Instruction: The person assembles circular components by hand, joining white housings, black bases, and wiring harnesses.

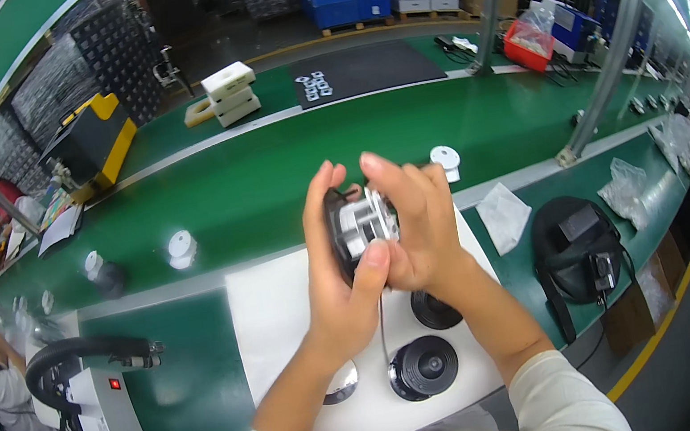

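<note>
Both hands hold a round black-and-white device (355,225) up over the work surface; its exact kind I cannot make out. My left hand (333,285) wraps its black disc-shaped side, thumb pressed along the lower edge. On the other side my right hand (426,243) grips the white and silver inner part with curled fingers. A thin cable (382,327) hangs from it. Below, on a white sheet (275,317), sit a round black part with a ringed face (428,367) and a second black round part (434,310), partly covered by my right arm. A shiny silver disc (344,382) lies beside my left forearm.
White round units (182,249) stand along the green conveyor belt (240,178). To the left is a white box with a black hose (104,402). On the right lie a white cloth (505,217), a black bag (580,246) and plastic bags (625,191). People sit at both sides.
</note>
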Motion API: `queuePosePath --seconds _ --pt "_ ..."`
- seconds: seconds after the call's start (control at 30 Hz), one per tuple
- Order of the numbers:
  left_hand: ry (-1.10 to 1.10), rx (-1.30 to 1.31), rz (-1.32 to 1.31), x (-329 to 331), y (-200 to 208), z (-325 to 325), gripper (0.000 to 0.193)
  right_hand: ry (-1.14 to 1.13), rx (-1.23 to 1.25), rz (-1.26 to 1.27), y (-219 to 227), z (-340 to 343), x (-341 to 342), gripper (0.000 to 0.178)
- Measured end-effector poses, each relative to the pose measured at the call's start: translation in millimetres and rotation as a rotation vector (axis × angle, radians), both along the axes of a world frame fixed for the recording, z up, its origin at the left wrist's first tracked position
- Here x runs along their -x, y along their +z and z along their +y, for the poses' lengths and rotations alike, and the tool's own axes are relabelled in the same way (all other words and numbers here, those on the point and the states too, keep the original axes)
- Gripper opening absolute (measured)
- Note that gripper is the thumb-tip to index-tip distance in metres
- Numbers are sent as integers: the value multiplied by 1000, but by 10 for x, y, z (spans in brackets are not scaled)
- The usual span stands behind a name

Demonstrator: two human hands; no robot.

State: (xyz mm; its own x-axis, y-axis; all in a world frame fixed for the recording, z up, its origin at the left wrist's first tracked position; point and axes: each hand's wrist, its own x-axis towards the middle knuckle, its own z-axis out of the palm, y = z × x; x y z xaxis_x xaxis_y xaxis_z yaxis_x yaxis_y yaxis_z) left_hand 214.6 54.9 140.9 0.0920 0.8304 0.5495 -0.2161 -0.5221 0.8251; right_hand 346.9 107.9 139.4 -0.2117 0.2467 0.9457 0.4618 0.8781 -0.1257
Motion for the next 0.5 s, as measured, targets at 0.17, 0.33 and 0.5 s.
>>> queuePosePath --seconds 0.17,0.33,0.5 --pt "155 97 51 156 36 41 79 -330 360 -261 -117 393 -562 54" --pt "102 75 81 175 15 50 72 -968 495 -675 -787 1269 -1880 53" --pt "55 76 460 78 -274 364 52 -1304 674 -820 -1167 1827 -2697 60"
